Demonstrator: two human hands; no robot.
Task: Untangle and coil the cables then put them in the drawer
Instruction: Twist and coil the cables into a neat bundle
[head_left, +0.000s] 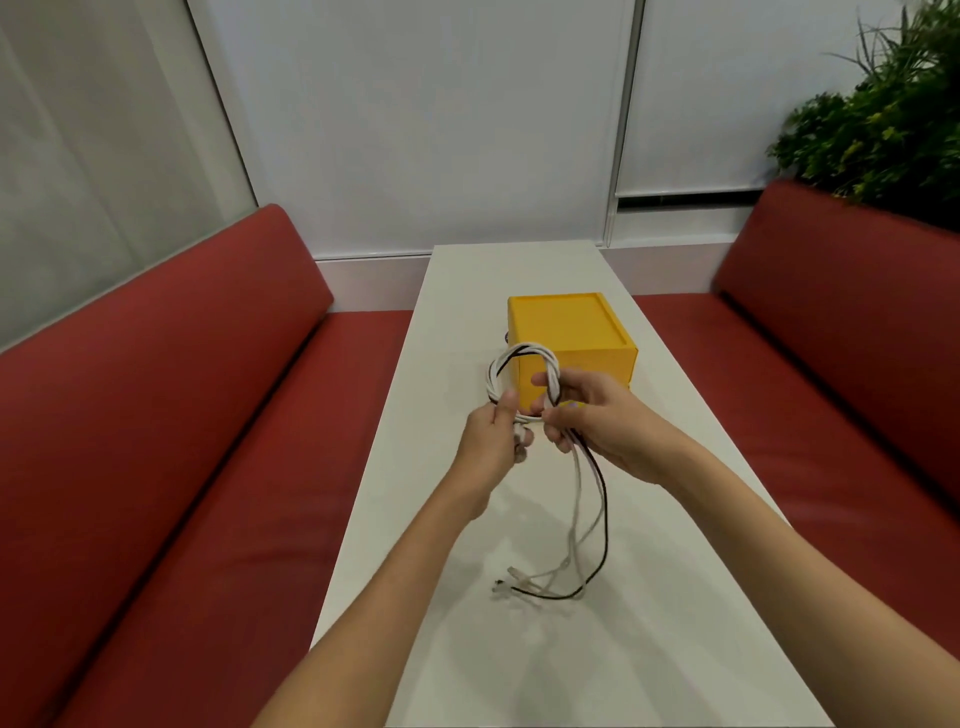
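**A:** What are the hands doing?

**B:** The left hand (493, 441) is pinching the cables (497, 366) at the foot of a raised loop, with the thumb lying over the strands and the fingers curling underneath. The right hand (597, 423) is gripping the loop's other side, its fingers wrapping round the bundle where it is crossing itself.

**A:** Why are they working so close together?

**B:** I'm guessing the left is anchoring the turns so they aren't springing apart, while the right is guiding the slack. White strands and a black one are running together, so the sorting is looking only partly done.

**A:** Where is the slack going?

**B:** The loose ends (522, 579) are hanging below the right hand and trailing onto the white table (675, 597), with the connectors lying nearer the person.

**A:** And the drawer?

**B:** The yellow drawer box (569, 325) is sitting just behind the loop, within easy reach. It's looking closed, though the hands are hiding part of its front.

**A:** What's surrounding them?

**B:** Red benches (156, 415) are flanking the narrow table on both sides. Pale wall panels (415, 130) are standing at the far end, and a green plant (883, 124) is rising behind the right-hand bench.
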